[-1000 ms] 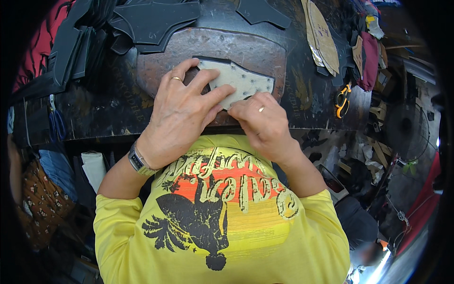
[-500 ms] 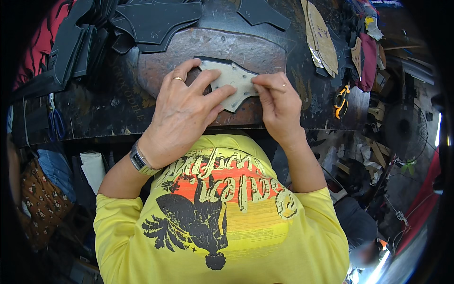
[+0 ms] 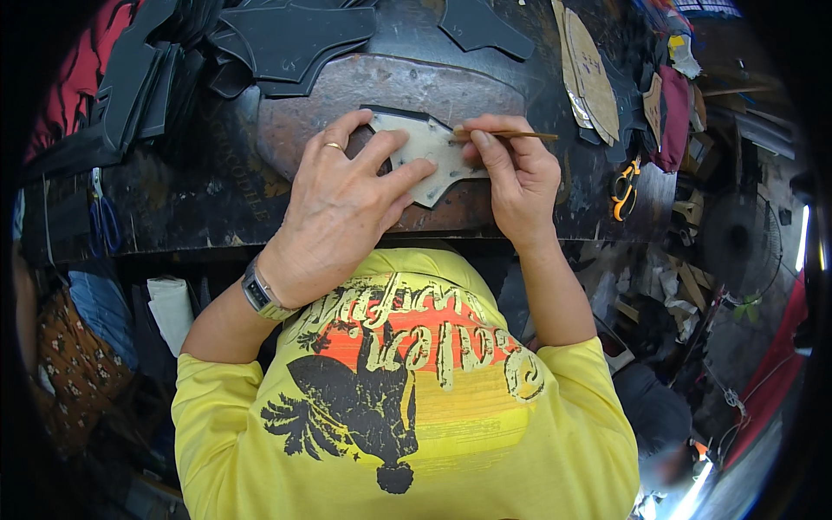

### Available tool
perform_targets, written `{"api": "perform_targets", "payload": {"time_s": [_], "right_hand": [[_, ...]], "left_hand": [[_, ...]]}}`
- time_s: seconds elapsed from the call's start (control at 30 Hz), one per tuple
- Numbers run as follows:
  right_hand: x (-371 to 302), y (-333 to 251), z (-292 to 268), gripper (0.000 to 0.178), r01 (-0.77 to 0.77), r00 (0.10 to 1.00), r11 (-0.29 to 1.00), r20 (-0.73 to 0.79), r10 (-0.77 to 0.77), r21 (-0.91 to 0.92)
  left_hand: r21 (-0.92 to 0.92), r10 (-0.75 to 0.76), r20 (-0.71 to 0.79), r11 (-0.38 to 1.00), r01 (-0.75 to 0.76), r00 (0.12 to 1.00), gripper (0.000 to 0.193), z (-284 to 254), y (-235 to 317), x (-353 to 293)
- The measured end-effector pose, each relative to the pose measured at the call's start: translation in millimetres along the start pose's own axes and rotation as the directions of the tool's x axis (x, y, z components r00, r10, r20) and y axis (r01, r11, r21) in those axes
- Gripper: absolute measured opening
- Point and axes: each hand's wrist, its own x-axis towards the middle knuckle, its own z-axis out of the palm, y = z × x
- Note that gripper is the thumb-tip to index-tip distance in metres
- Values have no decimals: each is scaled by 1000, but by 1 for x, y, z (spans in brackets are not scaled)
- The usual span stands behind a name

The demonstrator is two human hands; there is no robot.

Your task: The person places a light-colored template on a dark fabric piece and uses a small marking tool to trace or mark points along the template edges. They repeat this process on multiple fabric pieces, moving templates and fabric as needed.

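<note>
A pale grey-white template (image 3: 444,158) with small dark marks lies on a black cut piece (image 3: 394,110), whose edge shows along the template's far side. My left hand (image 3: 347,191) rests on the template from the left, its fingers spread and their tips on its surface. To the right, my right hand (image 3: 520,173) pinches a thin brown pencil-like stick (image 3: 524,134). That stick's tip is at the template's upper right edge, and its back end points right. Both pieces lie on a worn reddish-brown board (image 3: 329,91).
Black cut pieces (image 3: 295,39) lie stacked at the far left of the dark table (image 3: 247,217). Blue-handled scissors (image 3: 105,221) are at the left edge, orange-handled snips (image 3: 624,191) at the right. Brown card patterns (image 3: 594,78) lie far right. A fan (image 3: 741,234) stands beyond the table.
My right hand has shifted slightly right and turned, so the brown stick now shows lying low toward the right. My left hand and the template have hardly moved.
</note>
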Motion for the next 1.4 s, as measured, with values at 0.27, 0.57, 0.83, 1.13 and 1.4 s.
{"api": "perform_targets", "payload": {"time_s": [0.27,0.57,0.83,1.13,1.4], "right_hand": [[10,3,18,13,413,910,847,111,-400,-334],[-4,-2,9,12,-138,972,856,234,21,498],[-1,-6,11,13,174,902,981,386,-196,91],[6,-9,6,15,108,896,985,416,-154,132],[3,-13,17,15,256,926,964,305,-224,-69]], "left_hand": [[12,6,-15,1000,-6,1000,44,2,1,-1],[-154,-58,-50,987,49,997,38,0,-7,-4],[-211,3,-16,977,-6,1000,29,-3,-29,-13],[-133,35,-37,990,-39,999,31,-1,-28,-12],[-193,48,-50,979,-57,998,31,-2,-28,-14]]}}
